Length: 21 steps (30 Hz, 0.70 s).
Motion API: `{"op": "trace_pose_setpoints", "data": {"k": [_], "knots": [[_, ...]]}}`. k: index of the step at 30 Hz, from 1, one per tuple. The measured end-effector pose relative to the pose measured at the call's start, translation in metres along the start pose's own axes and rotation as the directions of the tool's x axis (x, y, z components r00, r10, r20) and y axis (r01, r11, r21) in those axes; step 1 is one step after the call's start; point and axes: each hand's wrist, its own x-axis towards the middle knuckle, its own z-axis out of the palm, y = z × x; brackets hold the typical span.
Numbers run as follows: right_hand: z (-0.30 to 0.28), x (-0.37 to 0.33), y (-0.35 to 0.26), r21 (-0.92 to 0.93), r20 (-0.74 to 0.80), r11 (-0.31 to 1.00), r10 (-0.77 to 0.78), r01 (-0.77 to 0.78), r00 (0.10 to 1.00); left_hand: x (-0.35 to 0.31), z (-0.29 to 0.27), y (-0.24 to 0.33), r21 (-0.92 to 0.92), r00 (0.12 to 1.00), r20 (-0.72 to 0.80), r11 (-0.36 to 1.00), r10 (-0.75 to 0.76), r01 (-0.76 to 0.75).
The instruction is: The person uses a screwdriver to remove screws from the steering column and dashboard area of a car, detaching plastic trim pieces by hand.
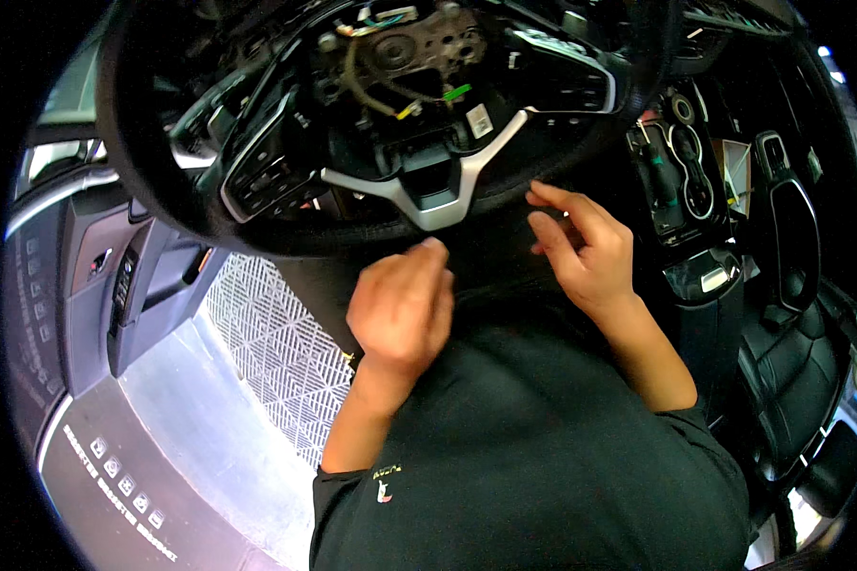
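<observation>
Just one head-worn fisheye view here, looking steeply down from right above the steering wheel (390,124), really close, edges curving hard.

Wheel (162,205) rim matt black, leather-like; spokes (467,181) satin silver plastic. Hub (428,48) bare rusty-looking metal. Shirt (543,447) matt black cloth. Seat (786,381) glossy black leather. Floor mat (276,352) patterned, whitish.

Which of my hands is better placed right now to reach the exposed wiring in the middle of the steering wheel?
Probably the right hand: its fingers are extended, touching the steering wheel rim. The left hand is curled lower. The wiring is far from both.
</observation>
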Motion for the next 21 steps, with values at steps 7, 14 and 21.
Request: {"op": "trace_pose_setpoints", "data": {"k": [7,14,21], "knots": [[-0.053,-0.017,0.036,-0.114,-0.164,0.993,-0.055,0.036,0.985,0.047,0.047,0.005,-0.149,0.94,0.318,0.986,0.12,-0.076],[-0.17,-0.008,0.104,-0.425,-0.463,0.879,-0.008,-0.215,0.886,0.046,0.048,0.023,-0.342,0.895,0.336,0.924,0.293,-0.174],[-0.172,0.031,0.157,-0.639,-0.088,0.747,0.163,-0.181,0.983,0.064,0.109,0.079,-0.451,0.76,0.483,0.867,0.436,-0.211]]}}
